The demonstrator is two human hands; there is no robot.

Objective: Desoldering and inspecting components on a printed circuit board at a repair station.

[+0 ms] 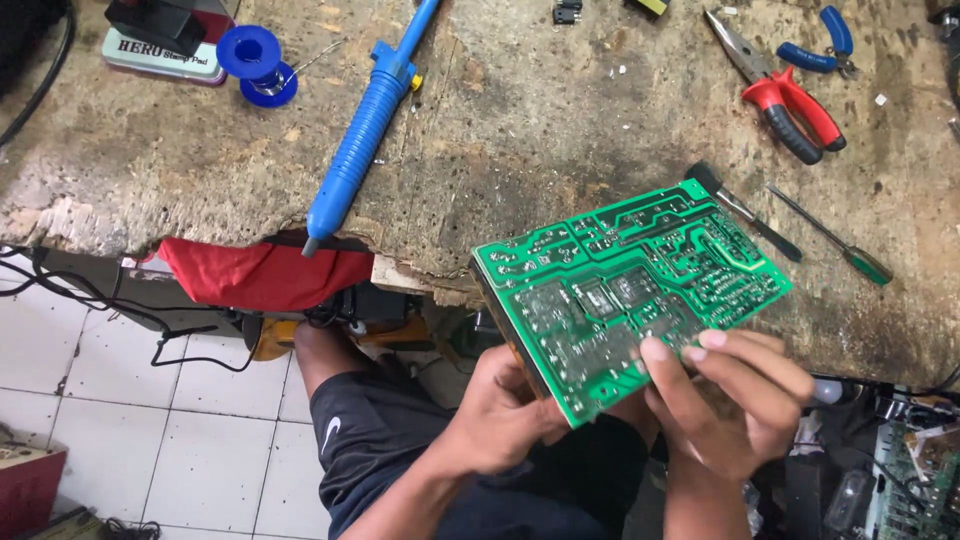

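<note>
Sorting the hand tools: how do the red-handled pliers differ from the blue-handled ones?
The red-handled pliers look larger, with long pointed jaws lying fully in view; the blue-handled pliers look smaller, and their head is too small to make out. Red grips end in black tips; blue grips are plain. Both lie untouched on the worn workbench.

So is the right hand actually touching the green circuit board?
Touching. The head view shows the right hand with its fingertips pressed on the green circuit board at the lower edge.
</note>
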